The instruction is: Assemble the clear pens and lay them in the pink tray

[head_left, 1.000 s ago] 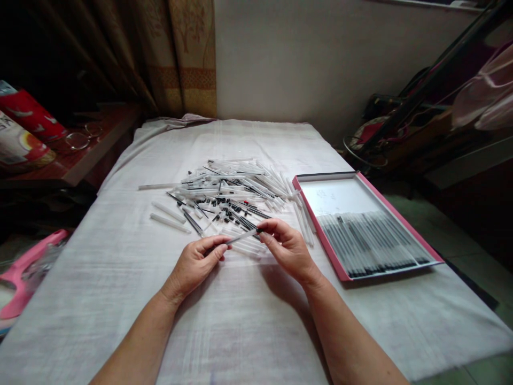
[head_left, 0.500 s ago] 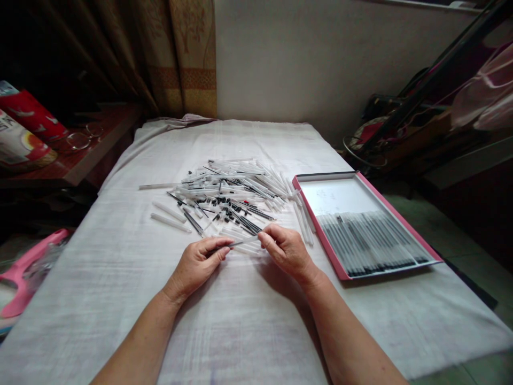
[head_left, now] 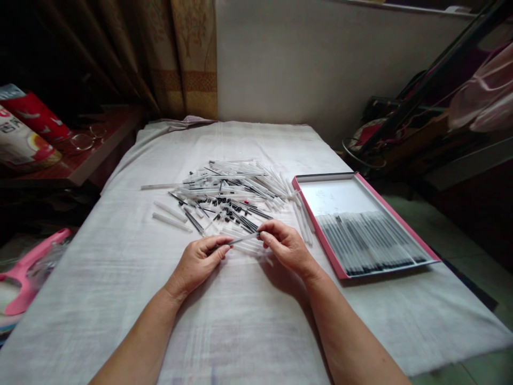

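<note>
My left hand (head_left: pixel 197 263) and my right hand (head_left: pixel 286 247) are both closed on one thin clear pen (head_left: pixel 239 240), each pinching an end, just above the white cloth (head_left: pixel 240 321). Right behind them lies a loose pile of pen parts (head_left: pixel 228 195): clear barrels, black refills and small black caps. To the right stands a shallow pink-edged box (head_left: pixel 344 275) with a row of several assembled pens (head_left: pixel 368 243) laid side by side in its near half.
A wooden shelf (head_left: pixel 76 166) at the left carries red packets (head_left: pixel 28 123) and a pair of glasses (head_left: pixel 86 140). A pink plastic thing (head_left: pixel 28 267) lies at the lower left. Curtains and a wall stand behind; dark clutter sits right of the table edge.
My two hands stay close together on the pen; the right hand's fingers have shifted slightly along its end. The pile and the box have not moved.
</note>
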{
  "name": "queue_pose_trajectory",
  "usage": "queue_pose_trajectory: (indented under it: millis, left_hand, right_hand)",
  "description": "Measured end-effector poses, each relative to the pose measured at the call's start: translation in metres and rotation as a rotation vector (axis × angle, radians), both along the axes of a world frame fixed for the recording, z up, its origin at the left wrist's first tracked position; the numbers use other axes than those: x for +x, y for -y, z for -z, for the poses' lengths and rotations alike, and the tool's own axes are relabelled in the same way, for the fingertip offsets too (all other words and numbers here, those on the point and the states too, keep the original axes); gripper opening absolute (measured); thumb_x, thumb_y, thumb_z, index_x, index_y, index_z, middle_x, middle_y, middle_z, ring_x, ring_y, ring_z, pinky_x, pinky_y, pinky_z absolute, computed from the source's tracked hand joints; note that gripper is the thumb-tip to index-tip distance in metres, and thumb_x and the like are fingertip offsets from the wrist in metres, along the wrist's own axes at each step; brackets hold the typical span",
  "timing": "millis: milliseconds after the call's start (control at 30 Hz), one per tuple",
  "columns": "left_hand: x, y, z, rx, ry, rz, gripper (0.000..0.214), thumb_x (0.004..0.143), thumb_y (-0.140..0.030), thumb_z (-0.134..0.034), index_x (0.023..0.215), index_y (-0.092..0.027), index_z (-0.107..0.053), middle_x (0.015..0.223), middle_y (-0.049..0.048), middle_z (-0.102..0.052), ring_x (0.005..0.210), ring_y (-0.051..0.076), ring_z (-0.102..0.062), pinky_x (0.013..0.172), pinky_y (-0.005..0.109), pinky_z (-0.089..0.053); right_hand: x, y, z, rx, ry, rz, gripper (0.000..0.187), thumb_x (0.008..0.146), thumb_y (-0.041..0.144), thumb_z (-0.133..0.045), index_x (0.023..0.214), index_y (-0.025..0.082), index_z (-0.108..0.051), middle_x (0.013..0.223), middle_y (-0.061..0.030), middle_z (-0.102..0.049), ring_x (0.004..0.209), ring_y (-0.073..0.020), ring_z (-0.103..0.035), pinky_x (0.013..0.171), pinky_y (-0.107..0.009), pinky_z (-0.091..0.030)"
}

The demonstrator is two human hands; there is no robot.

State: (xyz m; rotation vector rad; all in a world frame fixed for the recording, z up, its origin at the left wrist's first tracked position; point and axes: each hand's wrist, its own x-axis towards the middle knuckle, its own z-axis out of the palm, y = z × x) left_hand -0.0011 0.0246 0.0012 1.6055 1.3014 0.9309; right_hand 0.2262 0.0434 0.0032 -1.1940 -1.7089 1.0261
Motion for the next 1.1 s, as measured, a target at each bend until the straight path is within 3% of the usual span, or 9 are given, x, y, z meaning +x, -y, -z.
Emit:
queue_pose_trajectory:
  millis: [167,367,467,600,733,800,867,1000,1100]
  left_hand:
    - [-0.0016,-0.0002,0.0007,0.035,-0.033,0.004,0.024,0.079,-0.029,-0.063,0.096,-0.018,-0.076,0.095,0.0057,-0.077,0.085,0.019,-0.071,0.078,0.025,-0.056]
    - [-0.0011,-0.0011,0.0016,-0.008,-0.014,-0.010,0.025,0.080,-0.032,-0.062,0.096,-0.018,-0.076,0.094,0.0059,-0.077,0.081,0.019,-0.072,0.070,0.024,-0.056]
    - [-0.0010,-0.0014,0.0014,0.000,-0.016,-0.005,0.025,0.079,-0.031,-0.063,0.096,-0.018,-0.076,0.094,0.0055,-0.077,0.083,0.019,-0.071,0.073,0.024,-0.056]
    - [-0.0011,-0.0012,0.0005,0.007,-0.018,-0.002,0.024,0.079,-0.029,-0.063,0.096,-0.018,-0.076,0.096,0.0057,-0.077,0.086,0.019,-0.071,0.078,0.026,-0.056]
    - [-0.0007,-0.0009,0.0007,-0.030,0.005,-0.003,0.026,0.080,-0.031,-0.062,0.097,-0.017,-0.075,0.091,0.0057,-0.077,0.075,0.018,-0.071,0.066,0.023,-0.056]
    - [-0.0006,-0.0009,0.0013,-0.020,0.007,-0.003,0.025,0.080,-0.030,-0.062,0.097,-0.017,-0.076,0.091,0.0059,-0.077,0.077,0.018,-0.071,0.068,0.024,-0.056]
    - [-0.0008,-0.0009,0.0019,0.003,0.000,-0.004,0.025,0.080,-0.029,-0.062,0.096,-0.018,-0.076,0.093,0.0062,-0.077,0.082,0.019,-0.071,0.076,0.026,-0.056]
    - [-0.0014,-0.0007,0.0017,0.014,-0.019,-0.002,0.024,0.080,-0.029,-0.062,0.097,-0.018,-0.076,0.096,0.0060,-0.077,0.086,0.020,-0.071,0.081,0.027,-0.055]
    - [-0.0010,-0.0005,0.0005,0.007,-0.019,0.001,0.025,0.080,-0.030,-0.062,0.097,-0.018,-0.076,0.095,0.0061,-0.077,0.083,0.020,-0.071,0.077,0.026,-0.056]
  right_hand:
    - [-0.0007,-0.0009,0.0019,0.072,0.182,0.054,0.036,0.091,0.038,-0.048,0.061,0.019,-0.056,0.059,-0.0005,-0.059,0.056,-0.0121,-0.054,0.058,-0.025,-0.040]
    - [0.0022,0.0002,0.0029,0.032,0.075,-0.020,0.018,0.088,0.031,-0.053,0.097,0.020,-0.063,0.080,-0.0017,-0.068,0.067,-0.0132,-0.059,0.064,-0.025,-0.044]
    - [0.0017,-0.0002,0.0033,0.019,0.077,-0.010,0.015,0.089,0.030,-0.053,0.085,0.019,-0.063,0.075,-0.0008,-0.067,0.063,-0.0122,-0.058,0.063,-0.025,-0.044]
    - [0.0014,-0.0007,0.0021,0.024,0.148,0.015,0.032,0.091,0.036,-0.049,0.065,0.019,-0.058,0.062,0.0001,-0.061,0.058,-0.0118,-0.055,0.060,-0.025,-0.042]
    - [0.0039,-0.0001,-0.0011,-0.022,0.061,-0.026,0.018,0.088,0.034,-0.052,0.090,0.019,-0.063,0.073,-0.0004,-0.066,0.061,-0.0120,-0.057,0.061,-0.025,-0.044]
    - [0.0044,-0.0001,-0.0018,-0.030,0.014,-0.032,0.017,0.086,0.031,-0.054,0.097,0.019,-0.062,0.078,-0.0012,-0.066,0.063,-0.0123,-0.058,0.061,-0.025,-0.045]
    - [0.0037,-0.0005,-0.0015,-0.025,0.024,-0.026,0.015,0.087,0.030,-0.053,0.087,0.019,-0.062,0.075,-0.0013,-0.065,0.062,-0.0123,-0.058,0.061,-0.025,-0.045]
    - [0.0015,-0.0007,0.0001,0.006,0.129,0.024,0.030,0.091,0.035,-0.048,0.068,0.019,-0.058,0.063,-0.0004,-0.062,0.060,-0.0123,-0.056,0.060,-0.025,-0.043]
    - [0.0022,0.0003,-0.0003,0.013,0.139,-0.005,0.021,0.091,0.033,-0.050,0.082,0.019,-0.062,0.070,-0.0007,-0.066,0.062,-0.0124,-0.058,0.061,-0.024,-0.044]
